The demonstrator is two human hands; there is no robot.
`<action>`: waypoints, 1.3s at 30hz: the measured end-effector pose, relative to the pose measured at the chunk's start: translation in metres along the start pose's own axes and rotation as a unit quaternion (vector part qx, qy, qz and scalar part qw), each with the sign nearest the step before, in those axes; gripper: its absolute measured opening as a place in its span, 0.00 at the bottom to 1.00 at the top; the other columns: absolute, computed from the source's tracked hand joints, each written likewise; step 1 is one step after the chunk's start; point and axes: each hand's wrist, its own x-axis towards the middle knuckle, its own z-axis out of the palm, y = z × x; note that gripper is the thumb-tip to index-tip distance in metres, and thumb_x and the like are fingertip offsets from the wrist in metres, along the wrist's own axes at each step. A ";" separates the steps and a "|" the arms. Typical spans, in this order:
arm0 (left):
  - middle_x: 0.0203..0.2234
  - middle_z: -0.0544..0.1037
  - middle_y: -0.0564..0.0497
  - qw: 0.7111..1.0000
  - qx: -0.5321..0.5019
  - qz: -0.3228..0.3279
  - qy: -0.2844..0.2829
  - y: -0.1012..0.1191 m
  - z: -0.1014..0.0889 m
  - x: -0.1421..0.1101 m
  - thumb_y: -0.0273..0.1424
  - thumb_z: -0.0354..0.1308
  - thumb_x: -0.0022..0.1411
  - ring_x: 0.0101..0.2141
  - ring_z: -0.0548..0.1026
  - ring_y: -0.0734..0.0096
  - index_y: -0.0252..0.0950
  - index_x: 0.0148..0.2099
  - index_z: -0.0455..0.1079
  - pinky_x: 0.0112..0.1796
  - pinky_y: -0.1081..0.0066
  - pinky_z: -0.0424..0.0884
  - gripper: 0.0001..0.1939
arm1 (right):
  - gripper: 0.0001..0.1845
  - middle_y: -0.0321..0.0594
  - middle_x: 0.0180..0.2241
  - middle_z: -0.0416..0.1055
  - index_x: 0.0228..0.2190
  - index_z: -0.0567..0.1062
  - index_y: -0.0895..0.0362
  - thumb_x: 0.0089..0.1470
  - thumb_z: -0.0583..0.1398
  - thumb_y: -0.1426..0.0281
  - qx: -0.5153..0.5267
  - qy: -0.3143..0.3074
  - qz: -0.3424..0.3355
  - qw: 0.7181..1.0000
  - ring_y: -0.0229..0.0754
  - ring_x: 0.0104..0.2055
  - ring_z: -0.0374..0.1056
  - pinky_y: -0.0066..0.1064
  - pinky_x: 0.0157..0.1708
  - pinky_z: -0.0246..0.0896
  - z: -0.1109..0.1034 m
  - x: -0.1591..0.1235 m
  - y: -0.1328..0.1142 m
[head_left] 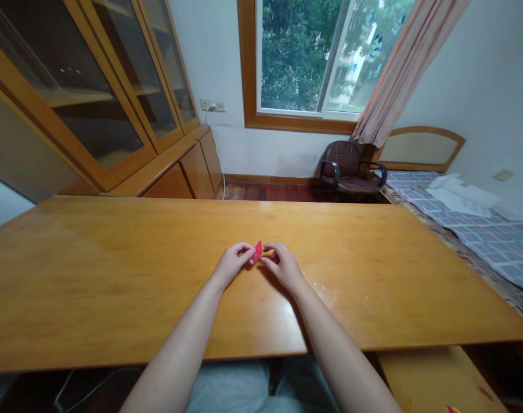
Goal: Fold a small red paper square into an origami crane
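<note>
A small red piece, seemingly folded paper (258, 251), is held just above the wooden table (136, 275). My left hand (234, 261) pinches its left side between thumb and fingers. To its right is my right hand (282, 265), thumb and forefinger curved and apart, with the fingertips close to the red piece's right edge. Whether those fingertips touch it I cannot tell. Both forearms reach in from the table's front edge.
A pulled-out drawer or lower board (442, 378) shows under the table's right front, with a red and yellow scrap (452, 409) on it. Beyond the table stand a brown armchair (347, 166) and a bed (480, 223) on the right. A glass-door cabinet (158, 126) lines the left.
</note>
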 end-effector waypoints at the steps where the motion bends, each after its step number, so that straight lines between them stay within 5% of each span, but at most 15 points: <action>1: 0.21 0.73 0.53 1.000 -0.003 0.001 -0.002 0.000 0.000 0.000 0.42 0.61 0.57 0.25 0.70 0.73 0.34 0.32 0.71 0.29 0.73 0.66 0.15 | 0.13 0.39 0.38 0.71 0.44 0.73 0.54 0.55 0.63 0.71 -0.016 -0.007 -0.015 1.000 0.37 0.31 0.65 0.30 0.35 0.63 -0.001 0.000 -0.002; 14: 0.23 0.75 0.52 0.999 0.006 -0.002 -0.048 -0.001 -0.001 0.000 0.39 0.60 0.59 0.26 0.71 0.72 0.33 0.32 0.73 0.31 0.73 0.67 0.13 | 0.07 0.39 0.35 0.73 0.40 0.76 0.55 0.57 0.62 0.70 -0.022 0.009 -0.027 0.999 0.39 0.32 0.66 0.30 0.35 0.63 -0.005 0.000 -0.007; 39: 0.29 0.78 0.49 0.999 0.038 -0.002 -0.034 -0.004 0.001 0.002 0.41 0.61 0.56 0.30 0.73 0.69 0.33 0.39 0.76 0.33 0.71 0.69 0.16 | 0.06 0.41 0.36 0.76 0.37 0.80 0.52 0.57 0.64 0.66 0.014 0.005 -0.054 0.998 0.42 0.40 0.72 0.33 0.42 0.66 -0.006 0.001 -0.006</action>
